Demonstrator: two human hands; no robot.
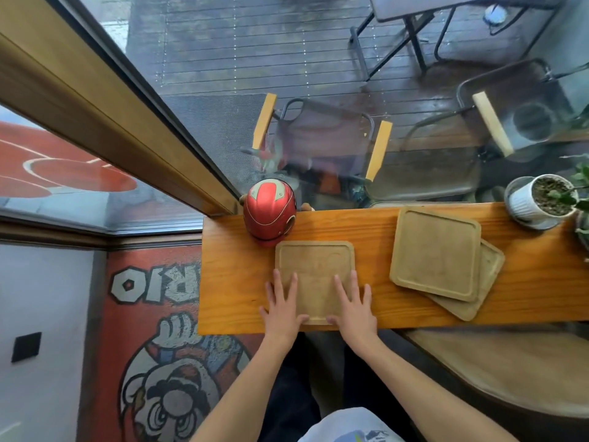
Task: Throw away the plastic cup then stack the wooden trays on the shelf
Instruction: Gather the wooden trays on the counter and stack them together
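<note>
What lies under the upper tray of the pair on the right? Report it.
Under the upper tray lies a second wooden tray, turned askew, with its near right corner and edges showing. The rest is covered, resting on the wooden shelf.

Window (287, 59), patio chairs (322, 138) (outside), mural wall (153, 330)

A wooden shelf (366, 224) runs beside a window. On it a square wooden tray (314, 266) lies flat near the front edge. The left hand (283, 311) and the right hand (352, 309) rest palm-down on the tray's near part, fingers spread, thumbs at its front rim. Just behind the tray stands a red helmet (270, 210), touching or nearly touching its far edge. To the right, well apart, an upper tray (436, 252) lies askew on a lower tray (478, 288). A white plant pot (526, 199) stands at the shelf's far right.
</note>
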